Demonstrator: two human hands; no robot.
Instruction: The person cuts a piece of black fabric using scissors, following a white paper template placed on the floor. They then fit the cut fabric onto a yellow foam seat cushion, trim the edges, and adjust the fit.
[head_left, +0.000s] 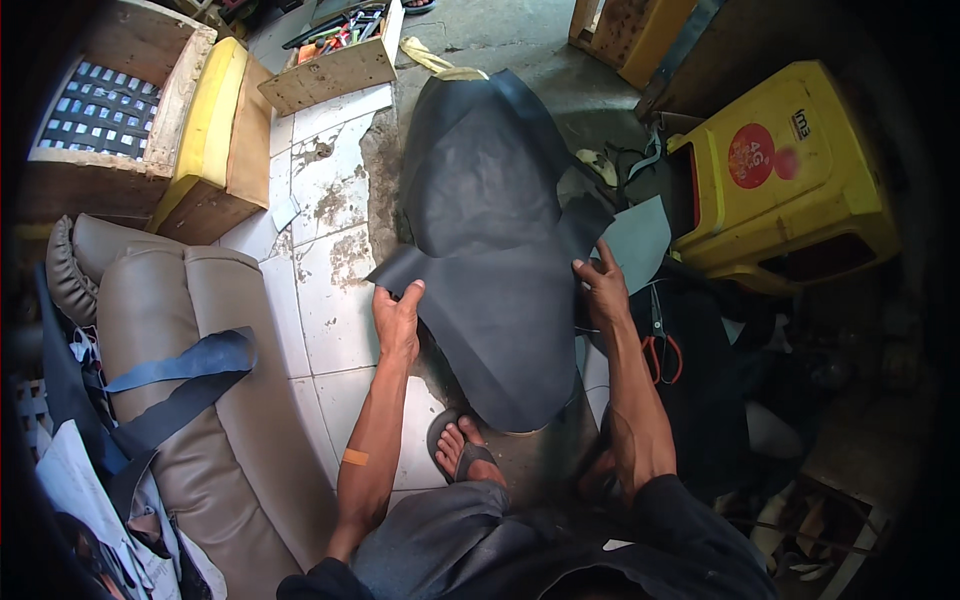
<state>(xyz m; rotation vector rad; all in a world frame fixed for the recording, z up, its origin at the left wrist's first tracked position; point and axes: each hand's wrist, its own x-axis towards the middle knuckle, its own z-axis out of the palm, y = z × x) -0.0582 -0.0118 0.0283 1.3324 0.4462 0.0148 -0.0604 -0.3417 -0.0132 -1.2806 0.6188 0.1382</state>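
A long black motorcycle seat (485, 180) stands in front of me, with a black vinyl cover (500, 310) draped over it. On the cover's left side, my left hand (397, 318) pinches a flap between thumb and fingers, its fingertips partly hidden beneath. Opposite it, my right hand (604, 288) grips the right edge, thumb on top and some fingers out of sight below. The cover's near end tapers to a rounded point above my sandalled foot (466, 448). Loose corners of the vinyl stick out at both sides.
Orange-handled scissors (660, 345) lie right of my right forearm. A yellow plastic box (780, 170) stands at the right. Brown padded upholstery (180, 370) with dark strips fills the left. A wooden tool tray (335, 75) and wooden frame (180, 70) sit farther back.
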